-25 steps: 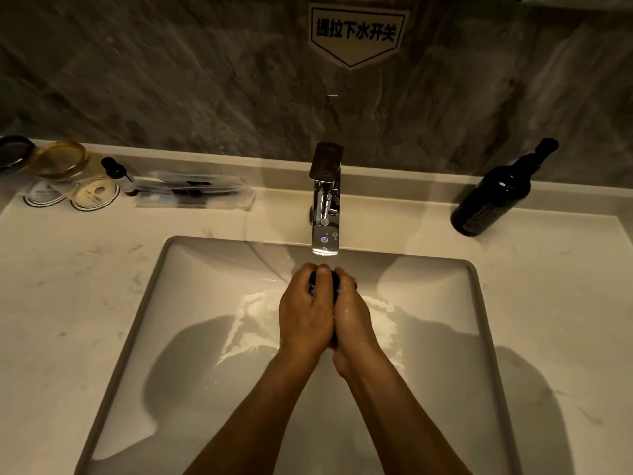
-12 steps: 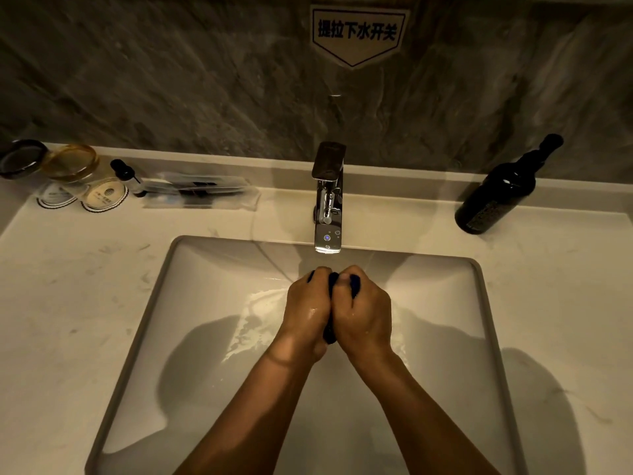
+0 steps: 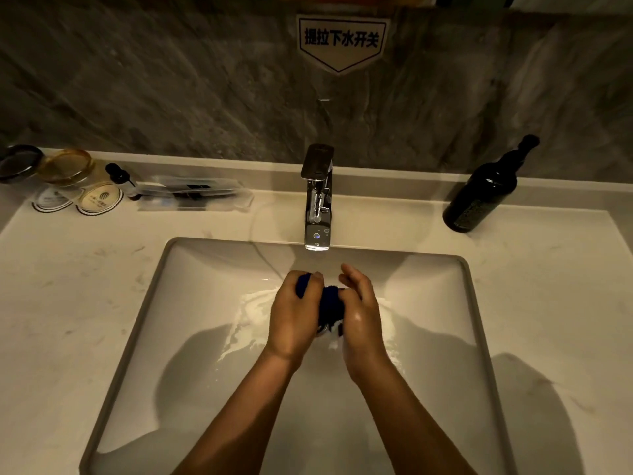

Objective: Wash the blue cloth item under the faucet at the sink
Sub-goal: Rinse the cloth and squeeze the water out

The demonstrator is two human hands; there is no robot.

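A dark blue cloth (image 3: 329, 305) is bunched between my two hands over the white sink basin (image 3: 205, 337), just below the chrome faucet (image 3: 318, 200). My left hand (image 3: 294, 318) grips the cloth's left side, fingers curled over its top. My right hand (image 3: 360, 313) holds the right side with the lower fingers, while its upper fingers lift off. Water splashes shine on the basin under the hands. Most of the cloth is hidden by my palms.
A dark bottle (image 3: 481, 195) stands on the counter at the right. At the back left lie a clear packet of toiletries (image 3: 191, 197), a small dropper bottle (image 3: 120, 174), two glasses (image 3: 65, 166) and paper coasters (image 3: 99, 200). A sign (image 3: 342, 41) hangs on the wall.
My hands have parted slightly, showing more of the blue cloth between them. The right hand's upper fingers have lifted off the cloth.
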